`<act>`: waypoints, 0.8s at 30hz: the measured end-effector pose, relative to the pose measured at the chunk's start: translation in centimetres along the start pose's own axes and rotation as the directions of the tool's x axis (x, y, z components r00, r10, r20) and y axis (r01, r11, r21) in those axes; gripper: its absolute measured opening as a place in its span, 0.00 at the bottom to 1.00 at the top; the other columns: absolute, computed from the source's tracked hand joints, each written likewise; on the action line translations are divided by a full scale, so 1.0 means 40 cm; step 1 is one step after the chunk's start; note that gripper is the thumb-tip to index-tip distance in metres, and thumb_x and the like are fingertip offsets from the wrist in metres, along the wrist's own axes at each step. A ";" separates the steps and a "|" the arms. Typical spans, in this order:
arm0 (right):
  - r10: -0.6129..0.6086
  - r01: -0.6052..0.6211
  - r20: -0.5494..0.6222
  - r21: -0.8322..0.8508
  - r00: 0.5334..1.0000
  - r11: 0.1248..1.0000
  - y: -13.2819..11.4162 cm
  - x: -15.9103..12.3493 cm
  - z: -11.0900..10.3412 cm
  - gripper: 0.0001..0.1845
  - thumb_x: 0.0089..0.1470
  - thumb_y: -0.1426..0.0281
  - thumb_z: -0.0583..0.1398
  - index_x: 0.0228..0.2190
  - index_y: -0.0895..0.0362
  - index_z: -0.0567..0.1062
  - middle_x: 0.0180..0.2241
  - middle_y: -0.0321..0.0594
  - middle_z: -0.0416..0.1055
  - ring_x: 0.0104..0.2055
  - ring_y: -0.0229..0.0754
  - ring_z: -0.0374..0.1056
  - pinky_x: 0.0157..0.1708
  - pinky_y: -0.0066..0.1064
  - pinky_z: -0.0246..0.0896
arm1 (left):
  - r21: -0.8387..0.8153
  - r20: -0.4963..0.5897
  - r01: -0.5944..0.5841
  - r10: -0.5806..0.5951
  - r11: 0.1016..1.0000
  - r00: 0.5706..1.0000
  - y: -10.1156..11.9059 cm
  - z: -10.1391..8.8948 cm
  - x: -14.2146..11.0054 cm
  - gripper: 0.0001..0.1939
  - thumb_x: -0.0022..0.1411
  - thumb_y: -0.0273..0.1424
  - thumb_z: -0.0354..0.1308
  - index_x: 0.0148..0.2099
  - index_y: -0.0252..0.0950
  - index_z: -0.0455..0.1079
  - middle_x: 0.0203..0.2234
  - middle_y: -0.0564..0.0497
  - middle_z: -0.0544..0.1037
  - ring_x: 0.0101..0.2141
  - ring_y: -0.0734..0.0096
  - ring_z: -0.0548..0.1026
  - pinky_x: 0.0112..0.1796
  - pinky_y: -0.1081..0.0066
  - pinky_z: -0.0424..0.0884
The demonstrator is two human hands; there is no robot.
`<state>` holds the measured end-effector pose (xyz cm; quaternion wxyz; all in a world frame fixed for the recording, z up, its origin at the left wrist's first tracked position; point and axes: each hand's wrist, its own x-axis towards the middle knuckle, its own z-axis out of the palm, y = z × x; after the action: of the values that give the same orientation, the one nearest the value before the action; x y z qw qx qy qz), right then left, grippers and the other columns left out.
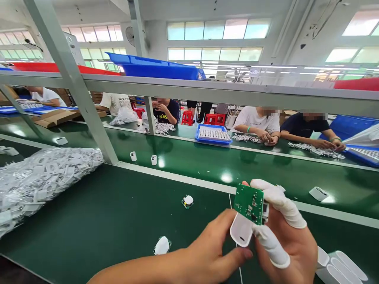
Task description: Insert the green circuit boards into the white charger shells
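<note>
My right hand [288,236], with white finger cots on the fingers, pinches a small green circuit board [249,204] that sits in the top of a white plastic shell [241,232]. My left hand [207,252] comes in from the lower left and grips the white shell from below and the side. Both hands hold the piece above the dark green work table [103,221]. Two more assembled white-and-green parts [187,201] [162,246] lie on the table to the left of my hands.
A big clear bag of white plastic parts [38,181] lies at left. White shells [334,266] are stacked at lower right. A conveyor belt [237,165] carries single white pieces [318,193]. Several people work across it beside a blue tray [213,135]. A grey shelf frame [189,88] crosses overhead.
</note>
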<state>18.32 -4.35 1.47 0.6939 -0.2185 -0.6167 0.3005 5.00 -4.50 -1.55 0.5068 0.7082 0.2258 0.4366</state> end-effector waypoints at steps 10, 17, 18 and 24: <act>-0.157 0.199 0.228 -0.175 0.961 0.964 -0.095 -0.003 0.001 0.10 0.60 0.68 0.59 0.45 0.51 0.69 0.41 0.39 0.70 0.48 0.46 0.66 0.61 0.42 0.59 | 0.455 -0.184 -0.305 0.423 0.837 0.887 0.056 -0.107 -0.025 0.30 0.56 0.22 0.66 0.60 0.41 0.64 0.51 0.46 0.74 0.52 0.66 0.74 0.49 0.73 0.76; -0.169 0.226 0.234 -0.243 0.957 0.943 -0.072 -0.030 0.047 0.05 0.62 0.65 0.58 0.40 0.51 0.69 0.41 0.36 0.71 0.44 0.41 0.68 0.62 0.37 0.58 | 0.581 -0.142 -0.365 0.533 0.727 0.834 0.072 -0.109 -0.031 0.30 0.59 0.23 0.62 0.63 0.39 0.63 0.51 0.47 0.75 0.52 0.65 0.74 0.48 0.70 0.78; -0.168 0.226 0.225 -0.264 0.960 0.937 -0.071 -0.031 0.049 0.06 0.62 0.64 0.58 0.40 0.51 0.69 0.41 0.36 0.71 0.43 0.42 0.69 0.61 0.39 0.60 | 0.592 -0.136 -0.366 0.536 0.718 0.833 0.074 -0.109 -0.030 0.30 0.59 0.23 0.62 0.63 0.40 0.62 0.51 0.47 0.75 0.52 0.65 0.74 0.48 0.70 0.78; -0.257 0.337 0.272 -0.312 0.928 0.888 -0.061 -0.022 0.050 0.06 0.63 0.66 0.56 0.41 0.53 0.69 0.43 0.35 0.72 0.44 0.41 0.70 0.58 0.37 0.62 | 0.610 -0.125 -0.373 0.549 0.699 0.826 0.083 -0.104 -0.027 0.27 0.63 0.26 0.60 0.63 0.41 0.63 0.52 0.48 0.75 0.51 0.67 0.75 0.49 0.71 0.77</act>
<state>16.66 -6.87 2.76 0.6077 -0.2068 -0.7606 0.0973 0.51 -4.42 1.49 0.1083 0.7843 0.2302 0.5658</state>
